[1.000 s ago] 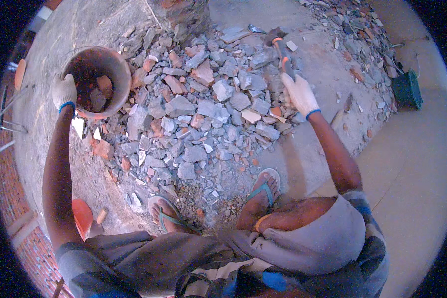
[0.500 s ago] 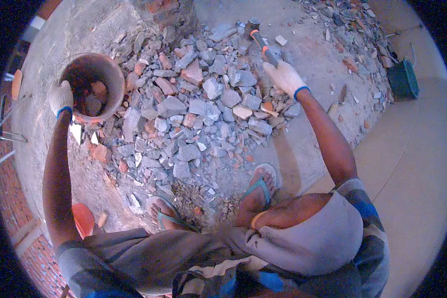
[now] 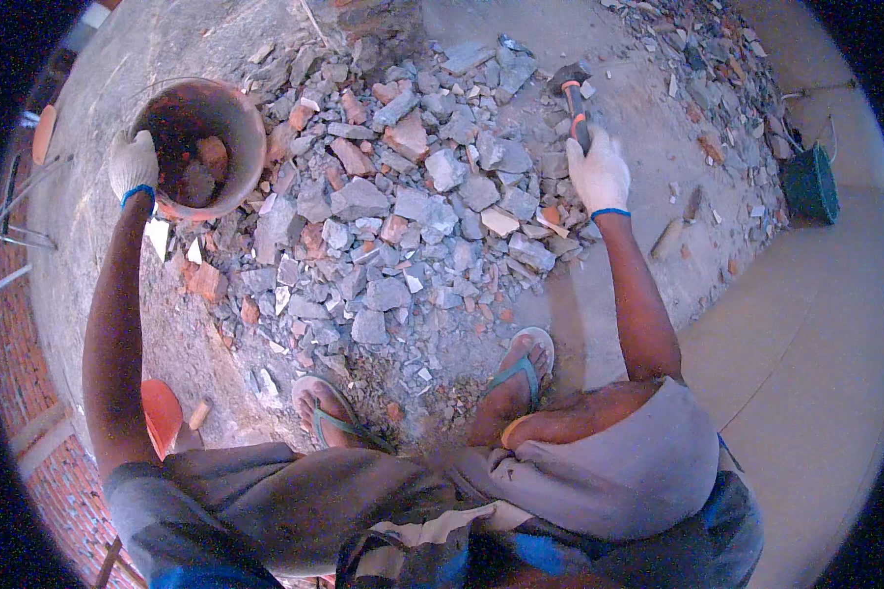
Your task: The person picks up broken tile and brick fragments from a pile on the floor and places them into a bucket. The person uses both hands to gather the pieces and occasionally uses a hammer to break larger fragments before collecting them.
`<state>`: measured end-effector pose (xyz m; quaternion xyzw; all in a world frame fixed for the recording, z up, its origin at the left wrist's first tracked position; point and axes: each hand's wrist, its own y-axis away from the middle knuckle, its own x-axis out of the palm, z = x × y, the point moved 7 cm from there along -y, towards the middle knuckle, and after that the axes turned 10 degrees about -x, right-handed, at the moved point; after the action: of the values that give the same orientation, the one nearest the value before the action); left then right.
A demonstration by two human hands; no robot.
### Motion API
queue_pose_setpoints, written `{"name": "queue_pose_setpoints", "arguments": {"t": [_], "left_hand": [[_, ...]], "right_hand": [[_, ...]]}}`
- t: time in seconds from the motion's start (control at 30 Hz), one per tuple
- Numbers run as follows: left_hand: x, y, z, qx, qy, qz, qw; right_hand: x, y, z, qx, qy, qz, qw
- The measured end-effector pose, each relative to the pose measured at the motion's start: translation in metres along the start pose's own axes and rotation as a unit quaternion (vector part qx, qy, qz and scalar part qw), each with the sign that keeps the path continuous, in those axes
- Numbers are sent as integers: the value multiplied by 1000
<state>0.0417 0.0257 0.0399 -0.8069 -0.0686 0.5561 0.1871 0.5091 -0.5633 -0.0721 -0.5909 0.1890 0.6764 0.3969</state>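
Note:
My left hand (image 3: 134,163), in a white knit glove with a blue cuff, grips the left rim of a round bucket (image 3: 244,137). A few chunks of rubble (image 3: 212,155) lie inside the bucket. On the right, my similarly gloved right hand (image 3: 600,175) is closed around the dark, orange-marked handle of a hammer (image 3: 576,106). The hammer's dark head is at the far right edge of the rubble pile (image 3: 424,206), pointing away from me. Grey stone and reddish brick pieces make up the pile between my hands.
My sandalled feet (image 3: 521,378) stand at the pile's near edge. A green container (image 3: 810,185) sits at the right beside more rubble (image 3: 702,59). An orange-red blade-like object (image 3: 162,417) lies near my left knee. Metal legs (image 3: 20,236) stand at far left.
My right hand and the hammer have moved to the right and a little nearer, and the hammer head has swung right. My left hand stays on the bucket rim. The view has shifted slightly.

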Motion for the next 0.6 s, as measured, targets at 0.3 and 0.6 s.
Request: {"name": "queue_pose_setpoints", "arguments": {"t": [0.3,0.6], "left_hand": [[4,-4,1,-19,-46,2,999],[-1,0,6,-19,-23,0,1000]], "right_hand": [[65,-86,100,-472,184,-61,860],[26,-121,100,-307,-44,-25,951]]}}
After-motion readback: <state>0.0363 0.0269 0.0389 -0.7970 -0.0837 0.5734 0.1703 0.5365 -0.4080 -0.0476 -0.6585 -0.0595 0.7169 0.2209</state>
